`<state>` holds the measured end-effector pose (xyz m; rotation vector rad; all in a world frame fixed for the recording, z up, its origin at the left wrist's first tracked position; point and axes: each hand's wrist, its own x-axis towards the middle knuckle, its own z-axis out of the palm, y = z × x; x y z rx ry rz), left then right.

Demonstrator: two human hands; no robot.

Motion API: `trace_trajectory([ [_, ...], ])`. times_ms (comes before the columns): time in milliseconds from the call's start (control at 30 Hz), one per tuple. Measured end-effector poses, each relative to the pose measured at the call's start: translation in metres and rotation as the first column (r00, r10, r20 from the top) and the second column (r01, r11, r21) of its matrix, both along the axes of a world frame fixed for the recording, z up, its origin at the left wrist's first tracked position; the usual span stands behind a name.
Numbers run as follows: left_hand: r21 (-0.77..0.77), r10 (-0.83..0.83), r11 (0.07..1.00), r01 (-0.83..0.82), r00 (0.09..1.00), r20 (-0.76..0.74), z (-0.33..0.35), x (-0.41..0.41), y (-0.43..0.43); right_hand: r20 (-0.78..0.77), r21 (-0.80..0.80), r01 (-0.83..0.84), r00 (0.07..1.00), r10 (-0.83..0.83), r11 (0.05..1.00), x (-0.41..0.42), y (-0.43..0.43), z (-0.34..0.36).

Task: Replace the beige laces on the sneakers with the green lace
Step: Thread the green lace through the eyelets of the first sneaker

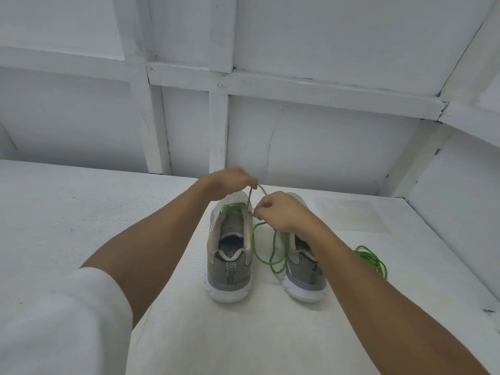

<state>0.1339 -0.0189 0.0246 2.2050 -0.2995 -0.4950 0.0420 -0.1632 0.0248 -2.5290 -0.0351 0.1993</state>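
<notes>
Two grey sneakers with white soles stand side by side, heels toward me. The left sneaker (230,255) has green lace threaded across its upper eyelets. My left hand (230,182) hovers over its toe and pinches a strand of the green lace (273,250) pulled upward. My right hand (281,212) pinches the same lace beside the sneaker's right eyelet row. Slack loops of it hang between the shoes. The right sneaker (303,272) is partly hidden under my right forearm; its lacing cannot be seen.
A second bundle of green lace (372,259) lies on the white surface (81,212) right of the right sneaker. White panelled walls (324,136) rise close behind and to the right.
</notes>
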Motion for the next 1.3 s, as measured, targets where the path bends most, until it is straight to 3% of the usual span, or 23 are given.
trace_trajectory([
  [133,-0.221,0.035,0.975,-0.027,0.999,0.035,0.021,-0.002,0.004,-0.009,-0.034,0.035,0.999,-0.035,0.999,0.009,-0.006,0.012],
  [267,-0.318,-0.001,0.948,0.022,0.998,0.068,0.041,-0.007,0.002,-0.071,0.116,0.105,0.993,-0.097,0.988,0.015,-0.013,0.031],
  [400,-0.341,-0.051,0.935,0.101,0.987,0.153,0.062,-0.017,0.001,-0.01,0.225,0.192,0.981,-0.195,0.955,0.026,-0.02,0.046],
  [533,-0.258,-0.113,0.948,0.187,0.954,0.277,0.073,-0.037,-0.002,0.063,0.319,0.226,0.964,-0.258,0.921,0.039,-0.027,0.049],
  [633,-0.238,-0.128,0.95,0.203,0.946,0.299,0.072,-0.049,0.002,0.012,0.28,0.197,0.978,-0.209,0.94,0.048,-0.031,0.046],
  [767,-0.22,-0.119,0.956,0.194,0.943,0.312,0.06,-0.063,0.011,-0.123,0.378,0.227,0.973,-0.194,0.898,0.059,-0.042,0.042],
  [867,-0.199,-0.128,0.96,0.195,0.943,0.308,0.047,-0.077,0.016,-0.187,0.559,0.305,0.952,-0.241,0.771,0.067,-0.049,0.042],
  [967,-0.157,-0.129,0.97,0.186,0.94,0.316,0.032,-0.092,0.018,-0.208,0.765,0.35,0.929,-0.307,0.541,0.073,-0.05,0.044],
  [1033,-0.146,-0.128,0.973,0.18,0.942,0.311,0.022,-0.102,0.018,-0.201,0.838,0.351,0.91,-0.363,0.418,0.076,-0.051,0.047],
  [1067,-0.143,-0.124,0.974,0.175,0.943,0.308,0.017,-0.106,0.018,-0.193,0.845,0.354,0.901,-0.389,0.4,0.076,-0.051,0.049],
  [1200,-0.139,-0.078,0.983,0.123,0.954,0.291,-0.001,-0.11,0.025,-0.143,0.801,0.354,0.896,-0.421,0.482,0.076,-0.049,0.054],
  [1300,-0.174,0.167,0.977,-0.12,0.943,0.288,-0.017,-0.101,0.038,-0.105,0.78,0.274,0.944,-0.314,0.563,0.071,-0.04,0.056],
])
